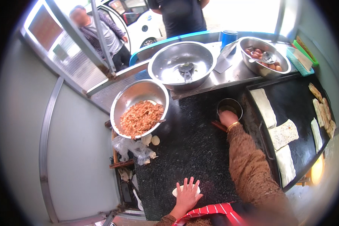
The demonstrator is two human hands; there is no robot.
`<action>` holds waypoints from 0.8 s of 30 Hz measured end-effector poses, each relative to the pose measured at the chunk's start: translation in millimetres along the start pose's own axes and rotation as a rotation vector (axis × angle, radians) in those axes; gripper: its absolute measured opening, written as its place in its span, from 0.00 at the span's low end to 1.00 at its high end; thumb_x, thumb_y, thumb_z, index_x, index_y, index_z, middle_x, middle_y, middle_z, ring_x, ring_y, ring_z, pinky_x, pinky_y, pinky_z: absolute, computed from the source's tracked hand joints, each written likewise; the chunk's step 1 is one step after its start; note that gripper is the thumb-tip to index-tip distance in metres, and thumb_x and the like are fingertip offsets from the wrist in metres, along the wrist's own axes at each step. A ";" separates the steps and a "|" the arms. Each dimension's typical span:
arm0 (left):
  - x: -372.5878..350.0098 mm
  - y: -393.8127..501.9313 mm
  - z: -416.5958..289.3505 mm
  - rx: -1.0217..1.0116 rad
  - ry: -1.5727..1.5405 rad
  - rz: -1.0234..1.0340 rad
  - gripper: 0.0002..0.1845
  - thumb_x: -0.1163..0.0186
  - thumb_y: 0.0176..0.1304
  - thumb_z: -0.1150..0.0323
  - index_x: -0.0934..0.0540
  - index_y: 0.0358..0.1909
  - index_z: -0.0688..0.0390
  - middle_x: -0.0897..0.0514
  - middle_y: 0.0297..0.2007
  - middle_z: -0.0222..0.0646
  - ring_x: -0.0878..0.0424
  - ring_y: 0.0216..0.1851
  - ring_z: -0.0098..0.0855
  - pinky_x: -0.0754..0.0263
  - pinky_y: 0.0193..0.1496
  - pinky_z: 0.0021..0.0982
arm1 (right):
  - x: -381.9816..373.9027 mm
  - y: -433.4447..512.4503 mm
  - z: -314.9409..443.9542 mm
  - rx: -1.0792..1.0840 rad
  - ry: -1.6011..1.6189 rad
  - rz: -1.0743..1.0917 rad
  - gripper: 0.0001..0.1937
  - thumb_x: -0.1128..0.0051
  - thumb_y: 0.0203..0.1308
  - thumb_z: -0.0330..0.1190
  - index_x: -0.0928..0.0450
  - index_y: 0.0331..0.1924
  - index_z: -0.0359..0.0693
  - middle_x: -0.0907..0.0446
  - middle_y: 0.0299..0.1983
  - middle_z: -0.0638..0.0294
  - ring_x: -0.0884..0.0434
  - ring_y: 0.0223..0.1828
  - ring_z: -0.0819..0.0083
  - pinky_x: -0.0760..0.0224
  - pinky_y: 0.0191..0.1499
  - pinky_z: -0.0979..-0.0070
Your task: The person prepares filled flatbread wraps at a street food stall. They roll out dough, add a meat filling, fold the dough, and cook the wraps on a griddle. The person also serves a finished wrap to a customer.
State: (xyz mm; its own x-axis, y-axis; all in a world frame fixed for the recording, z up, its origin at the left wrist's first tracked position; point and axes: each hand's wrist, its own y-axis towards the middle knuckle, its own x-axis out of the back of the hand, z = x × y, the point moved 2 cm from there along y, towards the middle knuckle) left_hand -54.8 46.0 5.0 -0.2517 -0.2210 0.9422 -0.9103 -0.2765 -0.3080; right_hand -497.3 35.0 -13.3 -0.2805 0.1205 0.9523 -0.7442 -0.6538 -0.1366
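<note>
My left hand (187, 195) lies flat with fingers spread over a small piece of dough (175, 193) on the black worktop (195, 147). Inside the rim of a round metal pot (238, 105) is my right hand (228, 118); its fingertips are hidden, so any hold is unclear. A reddish-brown handle-like piece (219, 126) shows beside that hand. At the left stands a steel bowl (132, 90) of minced filling (141, 118). Dough pieces (155, 140) and a clear plastic bag (138, 149) lie below it.
On the right, a black griddle (302, 107) carries flat dough strips (263, 106) and browned pieces (322, 110). Behind the worktop stand a large steel basin (169, 62), a bowl of eggs (285, 66) with a ladle, and a blue container (228, 38). Two people are outside the stall, near a white vehicle.
</note>
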 end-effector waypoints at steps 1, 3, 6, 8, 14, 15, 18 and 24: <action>6.4 13.6 -1.1 -0.080 0.020 -0.011 0.43 0.45 0.68 0.37 0.39 0.79 0.50 0.44 0.79 0.40 0.52 0.81 0.51 0.60 0.74 0.73 | -24.8 25.1 -50.7 -0.079 0.099 0.019 0.14 0.49 0.69 0.37 0.14 0.47 0.41 0.14 0.46 0.47 0.14 0.49 0.52 0.23 0.54 0.53; -3.5 -5.7 16.9 0.110 -0.144 -0.118 0.40 0.37 0.65 0.44 0.33 0.73 0.54 0.39 0.76 0.38 0.45 0.77 0.51 0.55 0.73 0.69 | 12.2 7.4 -11.1 0.050 0.112 -0.103 0.14 0.52 0.69 0.37 0.14 0.40 0.42 0.14 0.41 0.48 0.15 0.46 0.47 0.20 0.41 0.50; -22.4 -37.9 35.0 0.486 -0.447 -0.409 0.34 0.27 0.56 0.59 0.28 0.64 0.59 0.27 0.63 0.42 0.31 0.66 0.46 0.41 0.69 0.56 | 59.9 -82.0 72.7 0.124 0.012 -0.353 0.06 0.45 0.65 0.34 0.21 0.32 0.44 0.18 0.27 0.56 0.14 0.30 0.55 0.21 0.30 0.58; -31.5 -49.2 38.3 0.650 -0.593 -0.402 0.30 0.26 0.50 0.71 0.26 0.56 0.61 0.19 0.47 0.40 0.21 0.50 0.40 0.29 0.58 0.44 | 41.3 -158.9 106.8 0.436 0.114 -0.331 0.07 0.47 0.63 0.34 0.21 0.30 0.45 0.18 0.27 0.56 0.15 0.30 0.58 0.21 0.29 0.58; 36.8 -95.9 54.1 0.383 -1.271 -0.409 0.18 0.34 0.47 0.80 0.28 0.39 0.56 0.25 0.28 0.26 0.25 0.25 0.23 0.28 0.26 0.25 | -100.0 -323.5 87.8 0.782 0.295 0.141 0.28 0.49 0.72 0.42 0.33 0.72 0.41 0.40 0.77 0.51 0.43 0.80 0.54 0.50 0.78 0.49; 47.3 -101.4 58.9 0.432 -1.484 -0.405 0.18 0.34 0.47 0.79 0.30 0.37 0.54 0.25 0.28 0.26 0.26 0.23 0.21 0.31 0.22 0.23 | -106.5 -324.2 90.5 0.848 0.298 -0.028 0.28 0.49 0.72 0.42 0.33 0.71 0.41 0.40 0.78 0.50 0.43 0.79 0.53 0.51 0.78 0.48; 85.7 -70.4 30.3 0.247 -1.633 -0.383 0.16 0.34 0.52 0.75 0.30 0.38 0.54 0.24 0.29 0.27 0.27 0.21 0.18 0.35 0.18 0.20 | -123.3 -334.4 149.3 0.833 0.590 0.159 0.33 0.43 0.66 0.44 0.34 0.73 0.42 0.43 0.78 0.47 0.43 0.79 0.52 0.55 0.80 0.49; -35.8 -70.2 47.2 0.272 -0.053 -0.308 0.40 0.33 0.60 0.53 0.33 0.68 0.66 0.38 0.71 0.57 0.46 0.74 0.57 0.55 0.74 0.63 | -120.6 -434.1 92.7 1.095 0.236 0.354 0.33 0.38 0.62 0.43 0.31 0.72 0.49 0.48 0.81 0.51 0.49 0.81 0.49 0.53 0.78 0.45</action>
State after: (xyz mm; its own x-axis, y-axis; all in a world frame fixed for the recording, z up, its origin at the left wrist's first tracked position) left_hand 33.6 29.2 -13.3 0.0425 -0.1352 0.9899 -0.8188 -0.5725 -0.0431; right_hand -84.2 235.1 -43.5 -0.5579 -0.1366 0.8186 0.2839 -0.9583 0.0336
